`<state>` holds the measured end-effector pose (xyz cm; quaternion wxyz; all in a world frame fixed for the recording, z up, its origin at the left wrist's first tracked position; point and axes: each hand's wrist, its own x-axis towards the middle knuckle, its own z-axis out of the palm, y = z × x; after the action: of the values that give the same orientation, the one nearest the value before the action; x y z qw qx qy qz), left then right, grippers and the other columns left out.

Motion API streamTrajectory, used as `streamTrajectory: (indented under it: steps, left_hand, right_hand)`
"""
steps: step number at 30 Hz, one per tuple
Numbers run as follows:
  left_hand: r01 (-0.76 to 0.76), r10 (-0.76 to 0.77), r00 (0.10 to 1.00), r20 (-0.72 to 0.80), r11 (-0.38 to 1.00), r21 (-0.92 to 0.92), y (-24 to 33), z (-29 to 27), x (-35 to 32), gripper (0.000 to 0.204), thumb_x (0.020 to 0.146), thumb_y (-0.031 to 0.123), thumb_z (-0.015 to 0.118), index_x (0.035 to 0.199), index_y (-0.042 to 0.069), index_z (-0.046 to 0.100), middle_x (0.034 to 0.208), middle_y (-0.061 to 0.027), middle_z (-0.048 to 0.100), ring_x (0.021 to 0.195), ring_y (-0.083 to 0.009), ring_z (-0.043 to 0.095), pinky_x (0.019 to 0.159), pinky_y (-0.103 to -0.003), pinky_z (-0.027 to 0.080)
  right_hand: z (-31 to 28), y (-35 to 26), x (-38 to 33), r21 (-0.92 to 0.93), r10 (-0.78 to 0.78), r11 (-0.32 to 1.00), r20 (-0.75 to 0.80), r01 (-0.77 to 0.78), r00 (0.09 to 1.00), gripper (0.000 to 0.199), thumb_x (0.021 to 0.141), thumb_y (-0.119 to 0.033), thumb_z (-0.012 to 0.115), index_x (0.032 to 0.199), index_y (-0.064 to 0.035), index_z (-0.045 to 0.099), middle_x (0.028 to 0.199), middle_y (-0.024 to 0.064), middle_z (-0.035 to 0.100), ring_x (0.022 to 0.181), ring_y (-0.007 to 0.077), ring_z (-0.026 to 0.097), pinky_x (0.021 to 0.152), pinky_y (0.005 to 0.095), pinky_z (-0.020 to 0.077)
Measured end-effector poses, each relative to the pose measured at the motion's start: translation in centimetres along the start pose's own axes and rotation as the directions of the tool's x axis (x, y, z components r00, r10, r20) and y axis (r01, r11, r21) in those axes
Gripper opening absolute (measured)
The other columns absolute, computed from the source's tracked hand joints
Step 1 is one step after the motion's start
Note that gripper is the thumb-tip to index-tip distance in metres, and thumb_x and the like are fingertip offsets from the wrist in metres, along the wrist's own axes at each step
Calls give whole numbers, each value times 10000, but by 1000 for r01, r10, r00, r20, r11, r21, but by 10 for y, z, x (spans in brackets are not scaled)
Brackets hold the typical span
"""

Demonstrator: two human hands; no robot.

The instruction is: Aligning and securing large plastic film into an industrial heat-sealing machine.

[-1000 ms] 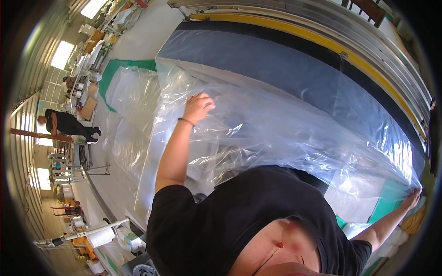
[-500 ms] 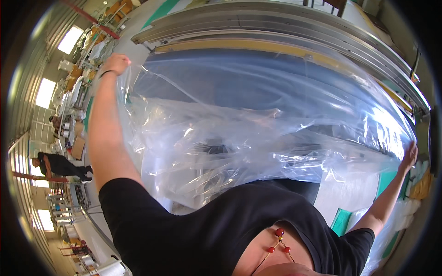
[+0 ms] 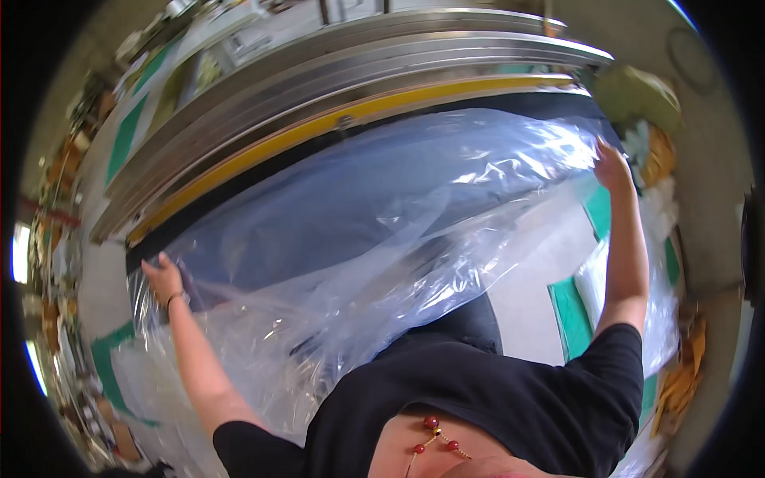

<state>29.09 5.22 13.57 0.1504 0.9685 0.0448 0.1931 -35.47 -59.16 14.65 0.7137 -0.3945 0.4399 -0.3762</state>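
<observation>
A large clear plastic sheet (image 3: 398, 215) lies spread and crumpled over a dark table surface (image 3: 263, 263). My left hand (image 3: 163, 275), a thin band at its wrist, presses on the sheet's left edge with the fingers closed over the film. My right hand (image 3: 612, 166) reaches far out to the sheet's right corner and grips it. Both arms are stretched wide apart, and my black shirt (image 3: 478, 398) fills the lower part of the view.
A long machine frame with a yellow strip (image 3: 358, 119) and metal rails (image 3: 335, 64) runs behind the sheet. White floor with green tape marks (image 3: 570, 319) lies to the right. Cluttered work benches (image 3: 64, 159) stand at the far left.
The view has swung round. My left hand has come down from high at the left to the sheet's left edge; my right hand has risen to the sheet's upper right corner.
</observation>
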Motion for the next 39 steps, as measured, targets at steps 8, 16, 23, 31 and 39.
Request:
streamTrajectory:
  steps: [8,16,23,31,39]
  left_hand:
    - [-63,37,980,195,990,128,15,9,4,573,815,520,377,1191,89,427,1222,-126,438,1129,-285,403,930,-443,286]
    - [-261,184,931,316,939,223,16,-16,-6,454,881,363,334,1207,57,408,1253,-137,400,1156,-291,369,951,-389,286]
    - [-238,212,951,226,966,99,-15,-5,-3,399,889,314,327,1221,107,412,1285,-112,368,1185,-267,338,972,-362,267]
    - [-240,216,950,227,967,83,-13,-13,-8,394,887,321,329,1199,102,429,1270,-98,389,1170,-260,356,963,-351,278]
    - [-258,237,954,182,961,101,-23,0,-3,394,885,324,342,1191,96,438,1249,-101,412,1139,-275,387,942,-358,299]
  right_hand:
    - [-25,-72,-16,-318,-442,794,283,518,851,374,750,-86,580,1119,-89,518,951,12,589,747,133,552,627,249,444]
    - [31,-6,-55,-815,-218,570,-31,101,975,361,754,-268,614,1052,-81,534,806,-11,576,761,101,526,662,278,390]
    - [19,3,-23,-721,-224,662,72,206,972,238,815,-300,552,872,-76,610,890,-2,595,771,94,522,674,240,390]
    - [9,25,31,-946,-713,59,182,317,677,156,720,-191,568,809,-73,617,1094,126,547,995,293,516,864,347,383]
    - [64,12,-4,-988,-776,-69,140,137,615,104,682,-223,609,774,-174,615,856,79,608,876,220,555,768,356,402]
